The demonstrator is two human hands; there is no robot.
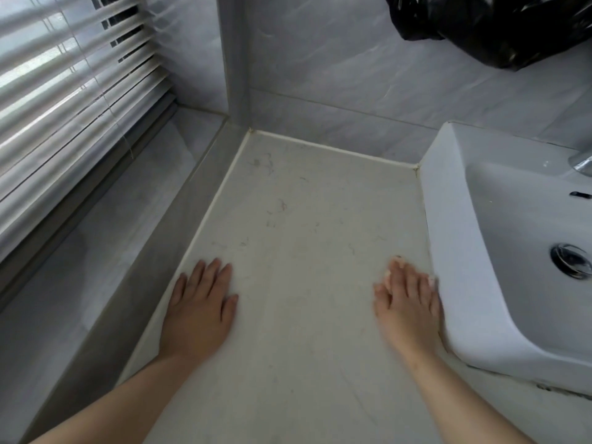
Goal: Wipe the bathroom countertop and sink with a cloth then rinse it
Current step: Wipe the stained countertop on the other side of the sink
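The pale stone countertop (298,238) runs from the front edge to the tiled back wall and carries thin dark hairs and smudges. My left hand (200,307) lies flat on it near the left edge, fingers straight. My right hand (408,302) lies flat on it beside the outer wall of the white sink (448,238), fingers spread; small whitish bits show under its fingertips, too small to identify. The sink's basin holds a chrome drain plug (571,260). No cloth is in view.
A chrome tap (581,163) pokes in at the right edge above the sink. A black plastic bag (499,27) hangs at the top right. Window blinds (70,100) and a lower grey sill (105,251) lie to the left.
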